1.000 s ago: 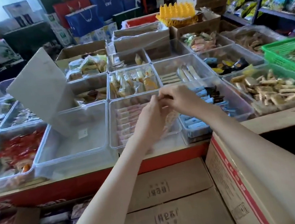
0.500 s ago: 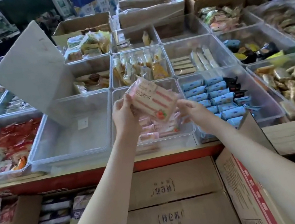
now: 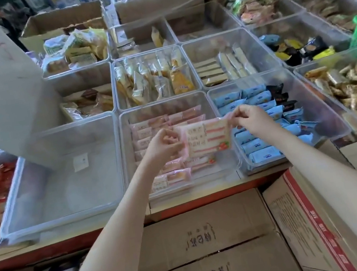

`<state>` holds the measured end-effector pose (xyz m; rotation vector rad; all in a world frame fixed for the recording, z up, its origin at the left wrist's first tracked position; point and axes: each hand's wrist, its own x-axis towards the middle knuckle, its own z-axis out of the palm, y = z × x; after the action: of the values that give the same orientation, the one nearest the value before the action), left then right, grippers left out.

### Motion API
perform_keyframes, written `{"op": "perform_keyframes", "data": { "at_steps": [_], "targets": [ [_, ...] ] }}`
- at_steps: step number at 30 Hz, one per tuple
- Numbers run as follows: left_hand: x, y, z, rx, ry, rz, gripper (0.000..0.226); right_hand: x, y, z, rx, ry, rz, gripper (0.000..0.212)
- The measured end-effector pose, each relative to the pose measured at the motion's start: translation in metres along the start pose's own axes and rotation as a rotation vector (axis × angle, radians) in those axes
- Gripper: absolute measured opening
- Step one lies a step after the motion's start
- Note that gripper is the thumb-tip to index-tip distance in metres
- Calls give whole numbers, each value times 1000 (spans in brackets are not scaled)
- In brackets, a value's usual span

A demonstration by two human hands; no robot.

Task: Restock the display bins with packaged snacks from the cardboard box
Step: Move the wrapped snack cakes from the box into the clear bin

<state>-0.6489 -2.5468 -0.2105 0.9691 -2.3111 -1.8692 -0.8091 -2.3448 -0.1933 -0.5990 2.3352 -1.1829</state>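
The pink snack packet (image 3: pixel 206 137) looks light and soft. Its thin glossy film is likely slippery, and the filling probably crushes if squeezed across the middle, so the flat sealed ends seem the safest places to take hold. It is held that way here: the left hand (image 3: pixel 162 146) pinches the left end with curled fingers, and the right hand (image 3: pixel 251 120) pinches the upper right corner, so the packet stretches between the two hands. The wrapper is pale pink with printed characters on its left part. It shows a white slab crossed by pink stripes, with a small red fruit picture at the lower right corner. It hangs at the centre of the frame, above the clear bin (image 3: pixel 162 102) at the front middle of the display, over rows of matching pink packets (image 3: pixel 170 177). Just right of it lie blue packets (image 3: pixel 254 98) in the neighbouring bin, and closed cardboard boxes (image 3: pixel 202 238) fill the lower frame.
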Motion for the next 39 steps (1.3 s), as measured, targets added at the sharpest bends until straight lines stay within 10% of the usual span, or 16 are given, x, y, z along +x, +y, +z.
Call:
{"op": "perform_keyframes", "data": {
  "at_steps": [4, 19, 39],
  "targets": [
    [14, -11, 5, 383, -47, 45, 21, 3, 0, 6, -123, -7, -3, 8],
    [44, -43, 17, 623, 123, 143, 40, 6, -2, 34, -323, -45, -127, 5],
    [47, -70, 43, 1282, 67, 222, 32, 33, 24, 92, -1456, -151, -242, 33]
  ]
}}
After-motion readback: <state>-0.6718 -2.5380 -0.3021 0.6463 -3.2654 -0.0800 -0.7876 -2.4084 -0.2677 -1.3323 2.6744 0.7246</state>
